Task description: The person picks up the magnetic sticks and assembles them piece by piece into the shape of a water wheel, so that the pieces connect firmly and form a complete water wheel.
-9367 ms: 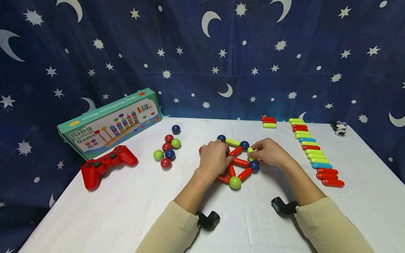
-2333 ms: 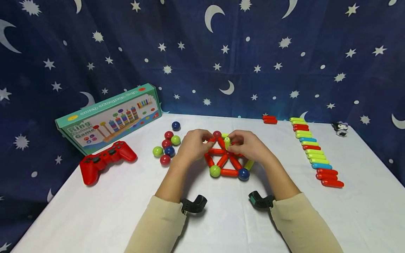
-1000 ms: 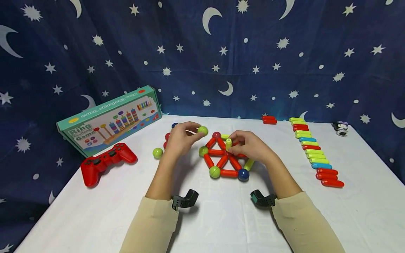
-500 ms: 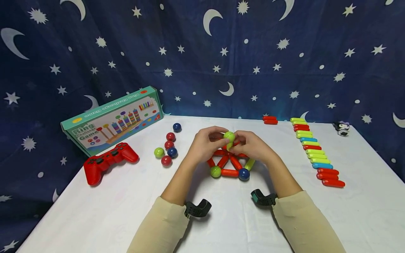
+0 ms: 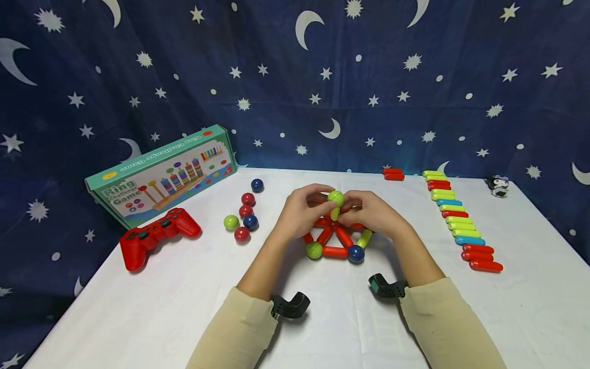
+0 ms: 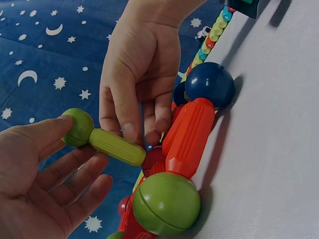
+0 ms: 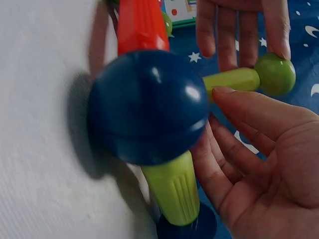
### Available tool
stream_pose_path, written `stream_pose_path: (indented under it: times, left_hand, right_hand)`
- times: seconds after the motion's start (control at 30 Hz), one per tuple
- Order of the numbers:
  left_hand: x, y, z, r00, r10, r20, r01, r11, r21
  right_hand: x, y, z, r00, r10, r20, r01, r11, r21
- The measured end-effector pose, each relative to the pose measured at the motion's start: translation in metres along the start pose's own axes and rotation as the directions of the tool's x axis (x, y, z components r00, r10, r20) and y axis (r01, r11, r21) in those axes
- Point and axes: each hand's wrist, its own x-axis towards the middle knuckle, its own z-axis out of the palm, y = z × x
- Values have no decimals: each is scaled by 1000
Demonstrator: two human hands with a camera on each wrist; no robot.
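Note:
A flat wheel of red magnetic rods and balls lies mid-table, with a blue ball and a green ball at its near rim. From its red centre ball a yellow-green rod stands up. A green ball sits on that rod's top end, and my left hand pinches it between thumb and fingers. My right hand pinches the rod lower down, close to the centre. Both hands cover the far part of the wheel in the head view.
Loose red, blue and green balls lie left of the wheel. A red game controller and a green game box stand farther left. Rods line the right side, two red rods lie at the back, near a small figurine.
My left hand has brought a green ball from the loose group onto the upright rod's top. Earlier the wheel was turned and a yellow-green rod left the back pile. My right hand has barely moved lately.

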Motion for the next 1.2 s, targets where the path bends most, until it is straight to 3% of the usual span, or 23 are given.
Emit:
stream_pose_path:
  times: [0.23, 0.4, 0.57, 0.73, 0.83, 0.97, 1.1, 1.2]
  left_hand:
    - [0, -1, 3, 1000, -12, -8, 12, 1000, -29]
    - [1, -1, 4, 1000, -8, -3, 8, 999, -42]
    - [1, -1, 5, 1000, -4, 1, 4, 999, -49]
    - [2, -2, 8, 1000, -8, 19, 9, 998, -68]
    - [2, -2, 8, 1000, -9, 22, 10, 998, -69]
    - [2, -1, 7, 1000, -16, 23, 17, 997, -70]
    - [2, -1, 7, 999, -35, 31, 37, 996, -75]
    - [2, -2, 7, 998, -49, 32, 51, 996, -76]
  right_hand:
    - [-6, 2, -12, 996, 55, -70, -54, 998, 18]
    - [-9, 10, -25, 970, 119, -210, -84, 982, 169]
    - [-14, 32, -41, 914, 186, -361, -70, 948, 311]
    - [-16, 58, -51, 826, 315, -468, -152, 923, 354]
    - [-14, 69, -52, 795, 355, -492, -189, 916, 354]
    - [-8, 78, -56, 800, 328, -502, -204, 936, 286]
    - [0, 80, -64, 822, 270, -502, -260, 961, 92]
    - [7, 80, -71, 846, 223, -485, -307, 947, -99]
